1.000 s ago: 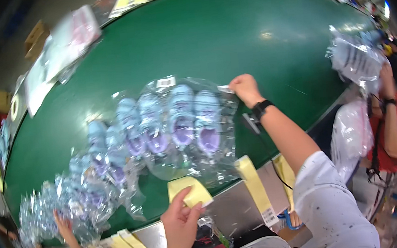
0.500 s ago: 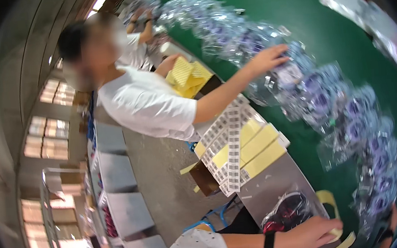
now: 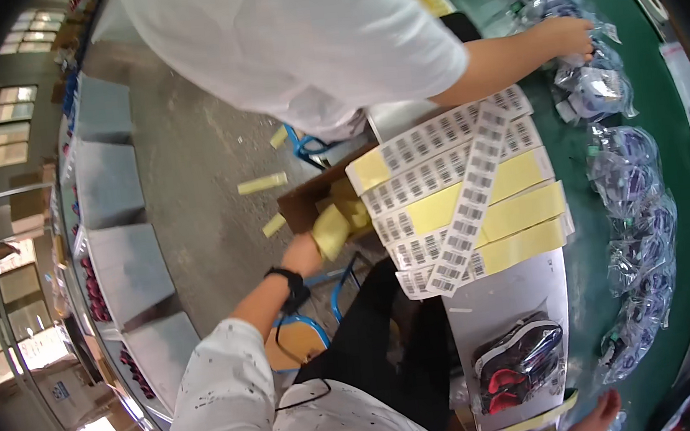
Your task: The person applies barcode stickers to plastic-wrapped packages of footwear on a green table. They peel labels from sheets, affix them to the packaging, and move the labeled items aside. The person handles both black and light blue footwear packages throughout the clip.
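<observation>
— How is the yellow paper (image 3: 334,227) held?
— It is clamped in the closed left hand (image 3: 309,255), at the mouth of the cardboard box (image 3: 303,205), beside the label sheets (image 3: 441,173).
— And the right hand (image 3: 597,416)?
— Only part is seen; its grip cannot be told.
— What should be minded?
— The paper is probably best released low inside the box; scraps (image 3: 262,184) are already strewn on the floor.

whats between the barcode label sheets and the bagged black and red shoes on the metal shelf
Head view: only bare grey metal shelf lies between the label sheets and the bagged shoes.
</observation>
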{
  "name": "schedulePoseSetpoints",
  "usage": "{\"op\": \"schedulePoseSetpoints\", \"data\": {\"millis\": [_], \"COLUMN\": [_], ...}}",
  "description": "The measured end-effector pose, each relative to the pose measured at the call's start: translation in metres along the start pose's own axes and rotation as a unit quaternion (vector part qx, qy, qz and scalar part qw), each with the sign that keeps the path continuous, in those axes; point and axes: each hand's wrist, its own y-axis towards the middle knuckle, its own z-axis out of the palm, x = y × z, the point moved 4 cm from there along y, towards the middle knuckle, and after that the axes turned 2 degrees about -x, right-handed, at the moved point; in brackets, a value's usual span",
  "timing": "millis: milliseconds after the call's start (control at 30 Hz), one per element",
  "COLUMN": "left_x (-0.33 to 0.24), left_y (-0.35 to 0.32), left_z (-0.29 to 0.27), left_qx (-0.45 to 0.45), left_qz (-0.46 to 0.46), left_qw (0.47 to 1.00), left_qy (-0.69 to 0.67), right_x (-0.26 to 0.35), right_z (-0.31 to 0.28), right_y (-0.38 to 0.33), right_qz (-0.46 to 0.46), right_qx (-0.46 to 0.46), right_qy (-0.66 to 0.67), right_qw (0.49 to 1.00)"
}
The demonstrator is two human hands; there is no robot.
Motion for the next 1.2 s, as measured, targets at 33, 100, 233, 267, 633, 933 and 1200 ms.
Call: {"op": "schedulePoseSetpoints", "data": {"millis": [33,100,233,267,633,933,1200], "left_x": [0.021,0.054,0.081,0.064,0.142,0.194,0.111], "left_y": [0.014,0.042,0.042,0.043,-0.127,-0.171,-0.182], "left_z": [0.015,0.041,0.058,0.052,0.128,0.206,0.247], "left_qx": [0.047,0.121,0.147,0.17,0.522,0.458,0.405], "left_qz": [-0.054,-0.101,-0.116,-0.127,-0.164,-0.288,-0.373], "left_qw": [0.996,0.981,0.981,0.977,0.826,0.838,0.83], "left_qy": [0.049,0.115,0.052,0.024,0.135,0.067,-0.087], "right_x": [0.01,0.026,0.037,0.045,0.029,-0.02,-0.038], "right_z": [0.003,0.017,0.057,0.061,0.06,0.058,0.055], "right_y": [-0.018,-0.057,-0.102,-0.109,-0.144,-0.161,-0.172], "right_qz": [0.004,0.056,-0.001,0.002,0.093,0.147,0.206], "right_qx": [0.015,0.079,0.232,0.228,0.163,0.173,0.23], "right_qy": [-0.001,0.05,0.053,0.036,-0.031,-0.07,0.03], "right_qw": [1.0,0.994,0.971,0.973,0.982,0.971,0.951]}}
